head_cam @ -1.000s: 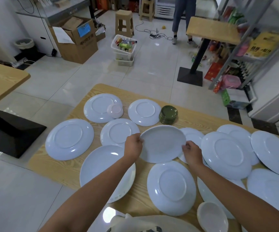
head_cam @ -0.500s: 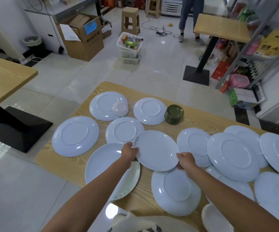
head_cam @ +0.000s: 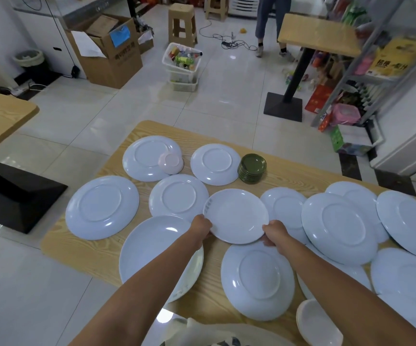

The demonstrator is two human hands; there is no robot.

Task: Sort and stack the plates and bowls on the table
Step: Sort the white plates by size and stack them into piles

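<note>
I note an open cardboard box [head_cam: 109, 51] on the tiled floor at far left, with a tan stool [head_cam: 182, 23] and a white basket [head_cam: 182, 63] of bottles nearby. A person [head_cam: 271, 23] stands beside a pedestal table [head_cam: 319, 33]. A stocked metal rack [head_cam: 376, 58] stands at right.

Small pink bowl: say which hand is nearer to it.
Left. The left hand holds the left rim of the round white plate, nearer the camera than the small pink bowl; the right hand holds the right rim, farther away.
</note>
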